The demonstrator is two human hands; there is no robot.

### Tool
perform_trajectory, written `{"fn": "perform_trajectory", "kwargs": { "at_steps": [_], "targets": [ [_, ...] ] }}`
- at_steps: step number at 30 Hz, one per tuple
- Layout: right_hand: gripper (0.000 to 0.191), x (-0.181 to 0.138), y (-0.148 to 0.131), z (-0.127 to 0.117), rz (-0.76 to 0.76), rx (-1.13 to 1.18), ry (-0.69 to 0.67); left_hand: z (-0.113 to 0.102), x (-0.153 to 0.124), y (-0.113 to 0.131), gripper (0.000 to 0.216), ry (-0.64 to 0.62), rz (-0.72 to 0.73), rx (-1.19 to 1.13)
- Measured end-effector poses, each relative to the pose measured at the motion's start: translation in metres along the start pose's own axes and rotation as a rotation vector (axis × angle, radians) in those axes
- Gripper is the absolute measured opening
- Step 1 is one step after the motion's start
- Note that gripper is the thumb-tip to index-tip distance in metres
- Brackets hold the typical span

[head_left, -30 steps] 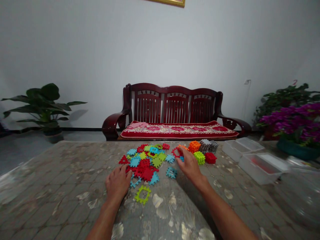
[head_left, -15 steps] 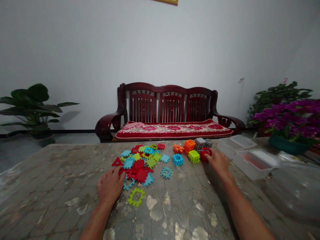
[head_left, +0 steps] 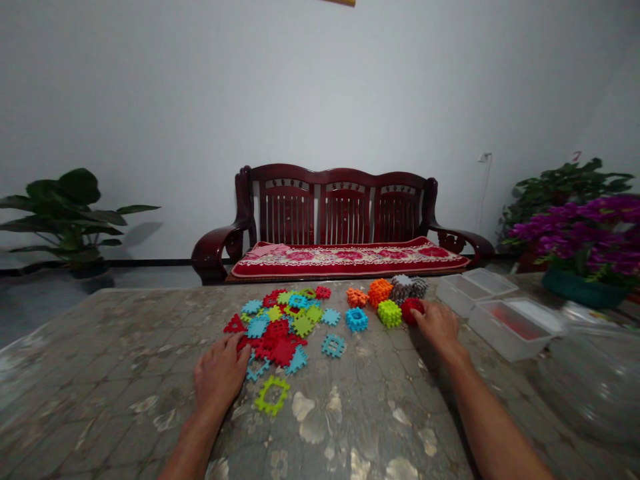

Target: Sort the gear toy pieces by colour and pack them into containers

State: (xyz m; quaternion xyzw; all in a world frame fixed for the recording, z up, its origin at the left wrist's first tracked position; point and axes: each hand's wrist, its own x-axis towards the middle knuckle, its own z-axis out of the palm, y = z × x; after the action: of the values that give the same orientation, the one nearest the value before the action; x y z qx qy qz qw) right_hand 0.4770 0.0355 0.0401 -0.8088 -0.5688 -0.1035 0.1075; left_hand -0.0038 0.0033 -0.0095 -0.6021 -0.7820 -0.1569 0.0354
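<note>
My right hand [head_left: 439,328] has its thumb and fingers closed on a stack of red interlocking tiles [head_left: 411,311] standing on the table. My left hand [head_left: 220,371] rests palm down at the left edge of a loose pile of red tiles [head_left: 283,351], its thumb and index apart and touching or close to a red tile. Blue tiles [head_left: 257,326] and green tiles [head_left: 303,325] lie mixed into that pile. Beside the red stack stand a lime green stack [head_left: 389,313], an orange stack [head_left: 380,293], a grey stack [head_left: 401,289] and a blue stack [head_left: 357,319].
A green square frame [head_left: 273,395] and a blue one [head_left: 333,345] lie apart from the pile. On the right are a clear plastic box [head_left: 505,337], its neighbour [head_left: 460,297] and crumpled clear plastic [head_left: 590,380]. A flower pot [head_left: 583,288] stands behind. Beyond the table is a wooden bench [head_left: 345,213].
The red stack under my right hand has turned or tipped slightly, and its hollow no longer shows. The view has shifted a little. My left hand has stayed in place.
</note>
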Motion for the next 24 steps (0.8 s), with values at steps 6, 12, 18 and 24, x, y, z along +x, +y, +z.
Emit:
{"fn": "perform_trajectory", "kwargs": {
  "at_steps": [6, 12, 18, 24],
  "targets": [
    [0.038, -0.001, 0.003, 0.006, -0.011, 0.013, 0.056, 0.001, 0.0, 0.0, 0.044, -0.011, 0.001, 0.012],
    [0.043, -0.002, -0.006, 0.001, -0.024, 0.26, 0.27, -0.003, 0.0, 0.003, 0.043, -0.043, -0.017, -0.02],
    [0.035, -0.042, -0.089, -0.005, -0.41, 0.748, 0.052, -0.008, -0.003, 0.007, 0.042, -0.037, -0.035, -0.028],
    [0.043, -0.109, -0.194, -0.009, -0.694, 0.716, -0.209, -0.013, -0.005, 0.01, 0.043, -0.042, -0.031, -0.056]
  ]
}}
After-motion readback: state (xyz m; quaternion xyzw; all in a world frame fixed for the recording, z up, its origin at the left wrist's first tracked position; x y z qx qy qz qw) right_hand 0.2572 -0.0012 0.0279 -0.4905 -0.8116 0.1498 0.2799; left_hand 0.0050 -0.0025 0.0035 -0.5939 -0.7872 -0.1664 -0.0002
